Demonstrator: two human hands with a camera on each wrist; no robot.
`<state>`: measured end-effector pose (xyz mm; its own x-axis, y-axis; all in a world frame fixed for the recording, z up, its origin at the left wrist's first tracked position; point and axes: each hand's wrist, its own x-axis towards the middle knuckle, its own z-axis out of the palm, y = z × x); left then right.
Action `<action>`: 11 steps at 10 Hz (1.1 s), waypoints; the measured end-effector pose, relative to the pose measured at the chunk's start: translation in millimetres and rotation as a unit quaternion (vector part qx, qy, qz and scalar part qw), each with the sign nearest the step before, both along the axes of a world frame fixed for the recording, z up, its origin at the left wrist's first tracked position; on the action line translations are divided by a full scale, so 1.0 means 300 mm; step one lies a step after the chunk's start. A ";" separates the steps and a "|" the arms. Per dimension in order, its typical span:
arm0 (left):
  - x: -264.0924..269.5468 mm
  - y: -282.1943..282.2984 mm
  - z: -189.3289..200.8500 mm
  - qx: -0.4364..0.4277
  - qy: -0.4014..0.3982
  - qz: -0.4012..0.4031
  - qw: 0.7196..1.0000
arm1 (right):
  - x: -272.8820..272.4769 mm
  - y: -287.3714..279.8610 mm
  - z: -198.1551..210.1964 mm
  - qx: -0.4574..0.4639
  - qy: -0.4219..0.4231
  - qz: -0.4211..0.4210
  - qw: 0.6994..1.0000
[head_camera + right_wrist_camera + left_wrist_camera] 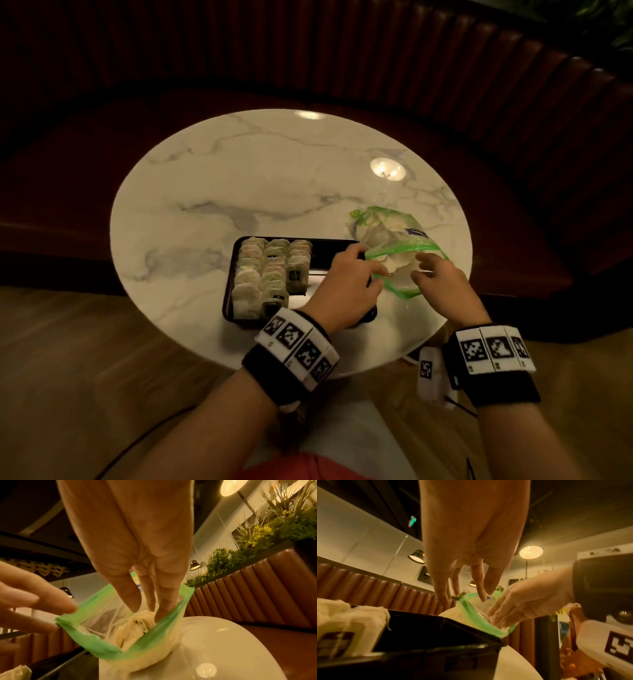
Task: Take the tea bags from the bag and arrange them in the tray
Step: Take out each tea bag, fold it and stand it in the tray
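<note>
Green-rimmed bag [394, 253] on the table [239, 178] holds tea bags [137, 628]; more fill the tray's [329, 244] left. Right hand [442, 284] fingers are inserted, grip wide; left hand [346, 284] fingertips spread its rim.

The setting reads as a restaurant or café dining area. A round marble-patterned bench [274, 178] stands against a curved booth seat [513, 113] upholstered in ribbed reddish-brown padding, which wraps around its far side. A planter of artificial greenery with yellow flowers [257, 539] runs along the top of the booth back. Pendant lamps with dark metal shades [416, 557] and a round glowing ceiling light [531, 552] hang from a dark ceiling. A green illuminated exit sign [412, 521] is mounted high on the pale wall. The floor [68, 359] is wood-toned planking.
</note>
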<state>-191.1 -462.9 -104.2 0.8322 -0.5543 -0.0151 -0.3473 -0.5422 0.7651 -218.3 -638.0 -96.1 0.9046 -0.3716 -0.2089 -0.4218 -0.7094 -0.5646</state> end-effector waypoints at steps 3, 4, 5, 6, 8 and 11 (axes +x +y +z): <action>0.042 -0.099 -0.040 0.020 -0.005 -0.028 0.999 | 0.063 -0.026 -0.035 0.061 0.016 -0.086 0.994; 0.037 -0.115 -0.035 0.027 -0.018 -0.039 0.999 | 0.103 -0.028 -0.069 0.116 -0.010 -0.115 0.986; 0.031 -0.117 -0.030 0.032 -0.018 -0.044 0.998 | 0.137 -0.018 -0.093 0.126 -0.046 -0.138 0.981; 0.029 -0.105 -0.021 0.020 -0.011 -0.032 0.999 | 0.139 -0.003 -0.091 0.084 -0.068 -0.147 0.983; 0.042 -0.086 -0.029 0.006 0.004 -0.051 0.999 | 0.151 -0.037 -0.129 0.111 -0.011 -0.169 0.979; 0.037 -0.074 -0.027 0.011 0.016 -0.072 0.997 | 0.185 -0.035 -0.118 0.320 0.021 -0.141 0.937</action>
